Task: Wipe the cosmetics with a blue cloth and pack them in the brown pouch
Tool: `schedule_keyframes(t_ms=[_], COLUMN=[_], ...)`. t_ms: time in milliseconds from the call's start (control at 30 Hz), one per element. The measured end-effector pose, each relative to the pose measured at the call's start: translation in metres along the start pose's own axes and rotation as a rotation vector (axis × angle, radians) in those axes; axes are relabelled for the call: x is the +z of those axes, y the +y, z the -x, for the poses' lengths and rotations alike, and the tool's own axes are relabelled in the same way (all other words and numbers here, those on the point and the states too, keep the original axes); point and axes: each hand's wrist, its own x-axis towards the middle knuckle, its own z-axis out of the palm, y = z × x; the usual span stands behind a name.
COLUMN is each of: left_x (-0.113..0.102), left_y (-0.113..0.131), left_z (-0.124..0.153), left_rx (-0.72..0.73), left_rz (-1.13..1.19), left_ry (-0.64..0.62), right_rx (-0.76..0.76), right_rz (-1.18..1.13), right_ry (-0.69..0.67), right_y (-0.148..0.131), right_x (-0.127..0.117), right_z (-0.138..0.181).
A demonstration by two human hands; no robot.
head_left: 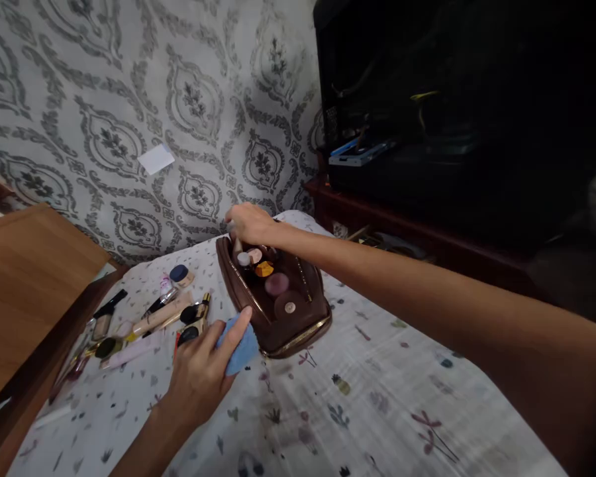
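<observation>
An open brown zip pouch [298, 324] lies on a white sheet with small flower prints [377, 397]; inside it are several small round cosmetic containers. My right hand [248, 224] reaches over the pouch's far end, fingers closed on a small pale bottle [237, 244] standing in it. My left hand [198, 374] rests on the sheet at the pouch's near left corner, holding a blue cloth [241, 350] against the pouch's edge.
Several makeup tubes, brushes and compacts [149, 318] lie scattered left of the pouch. A wooden board [24, 285] stands at the left. Patterned grey wallpaper with a white note [155, 159] is behind. A dark cabinet [427, 132] fills the right.
</observation>
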Motion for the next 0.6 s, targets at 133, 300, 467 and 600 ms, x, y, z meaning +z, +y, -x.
schedule_keyframes(t_ms=[133, 300, 467, 600], left_x=[0.006, 0.024, 0.040, 0.040], left_y=[0.000, -0.010, -0.027, -0.039], left_z=[0.015, 0.050, 0.083, 0.093], left_rx=[-0.017, -0.080, -0.258, -0.416], left_rz=[0.018, 0.080, 0.078, 0.129], left_ry=[-0.037, -0.053, -0.285, -0.416], right_rx=[-0.024, -0.355, -0.864, -0.830], right_rz=[-0.128, -0.197, -0.017, -0.084], right_ry=[0.222, 0.383, 0.354, 0.103], right_y=[-0.007, -0.029, -0.060, -0.076], right_x=[-0.012, 0.010, 0.061, 0.094], right_z=[0.034, 0.102, 0.155, 0.159])
